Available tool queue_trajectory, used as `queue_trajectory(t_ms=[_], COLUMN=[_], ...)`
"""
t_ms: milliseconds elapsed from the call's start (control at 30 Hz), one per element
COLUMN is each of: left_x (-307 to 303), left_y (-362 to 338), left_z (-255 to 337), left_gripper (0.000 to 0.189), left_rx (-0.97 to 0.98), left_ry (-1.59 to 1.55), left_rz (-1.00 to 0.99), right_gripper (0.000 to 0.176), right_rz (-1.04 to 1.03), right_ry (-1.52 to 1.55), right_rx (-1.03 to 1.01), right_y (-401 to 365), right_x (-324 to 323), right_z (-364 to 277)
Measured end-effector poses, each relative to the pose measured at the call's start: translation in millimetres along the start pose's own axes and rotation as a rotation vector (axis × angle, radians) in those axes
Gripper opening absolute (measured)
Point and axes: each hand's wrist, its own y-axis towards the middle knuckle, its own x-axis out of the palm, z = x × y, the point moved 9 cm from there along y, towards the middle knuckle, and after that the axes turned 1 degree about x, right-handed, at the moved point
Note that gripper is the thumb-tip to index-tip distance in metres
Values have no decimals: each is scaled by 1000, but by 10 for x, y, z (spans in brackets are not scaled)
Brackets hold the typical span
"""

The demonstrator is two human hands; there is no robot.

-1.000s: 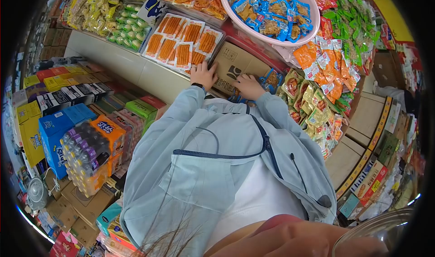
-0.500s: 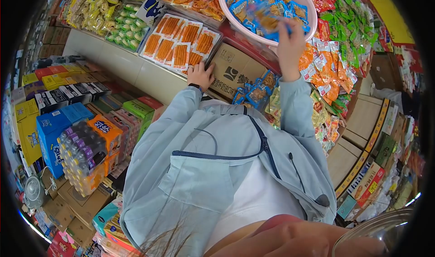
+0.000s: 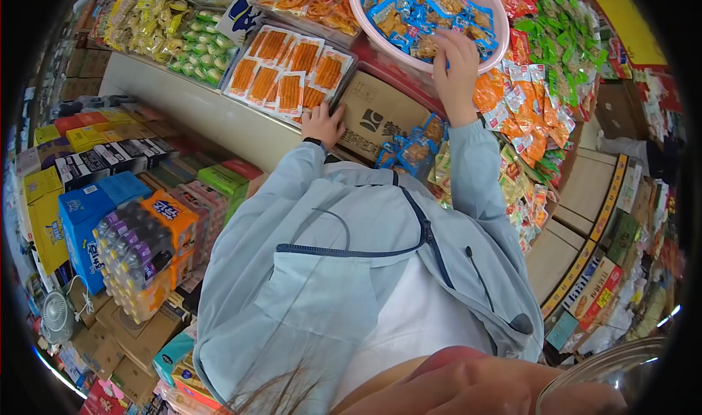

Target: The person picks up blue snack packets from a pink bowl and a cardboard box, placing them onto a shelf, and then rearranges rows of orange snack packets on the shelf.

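My right hand (image 3: 456, 68) is over the near rim of a pink basin (image 3: 502, 48) piled with blue snack packets (image 3: 447, 4). Its fingers reach forward, thumb apart, with the fingertips at a snack packet (image 3: 423, 47) near the rim; no firm grip on it shows. My left hand (image 3: 322, 124) rests with spread fingers at the near edge of a tray of orange snack-stick packs (image 3: 295, 68), beside a brown carton (image 3: 375, 115). More blue packets (image 3: 417, 150) lie by the carton's near right corner, close to my body.
Orange packets (image 3: 521, 104) and green packets (image 3: 563, 46) are heaped right of the basin. Green-and-white packets (image 3: 202, 53) lie far left. Shrink-wrapped bottles (image 3: 139, 250), a blue box (image 3: 88, 221) and a small fan (image 3: 55, 314) stand on the lower left.
My right hand has lowered and moved slightly left at the basin. The packet it carried, blurred before, is now down among the others by the rim. My left hand stays put.
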Motion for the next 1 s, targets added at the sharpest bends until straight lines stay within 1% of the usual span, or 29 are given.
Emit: queue_trajectory(t_ms=[33,100,167,267,300,367,500,600,700,800,833,867,900,933,1000], left_x=[10,9,-16,-56,-70,-7,15,5,-9,36,42,38,29,27,21], left_y=[-6,-6,-12,-13,-14,-13,-7,-13,-11,-2,-17,-15,0,8,1], left_z=[10,-4,0,23,23,6,12,18,16,4,5,8,12,14,10], left_gripper=[55,56,56,51,49,54,56,57,57,57,57,57,57,57,57], left_rx=[2,7,19,27,28,24,46,72,60,29,28,29,30,30,30], left_ry=[-4,-2,-1,10,18,1,36,40,18,22,26,30,35,36,40], left_rz=[5,16,48,69,71,50,73,110,98,38,35,35,37,34,29], right_gripper=[16,20,26,31,31,33,26,19,15,17,22,22,23,21,20], right_rz=[16,-88,-278,-1006,-1097,-1273,-1186,-1236,-1185,-1025,-805,-692,-541,-518,-227], right_ry=[76,115,194,-33,-97,-223,-290,-266,-125,410,493,485,491,518,672], right_rx=[-61,-69,-38,138,161,216,19,28,68,422,357,354,400,533,826], right_y=[-52,-504,-1047,-1838,-2035,-2421,-2544,-2571,-2065,-1385,-1032,-843,-562,-488,-336], right_x=[-111,-65,224,752,761,743,778,844,663,487,341,266,101,98,8], right_z=[-152,-224,-188,-126,-102,13,1,66,-105,-107,-121,-31,12,241,636])
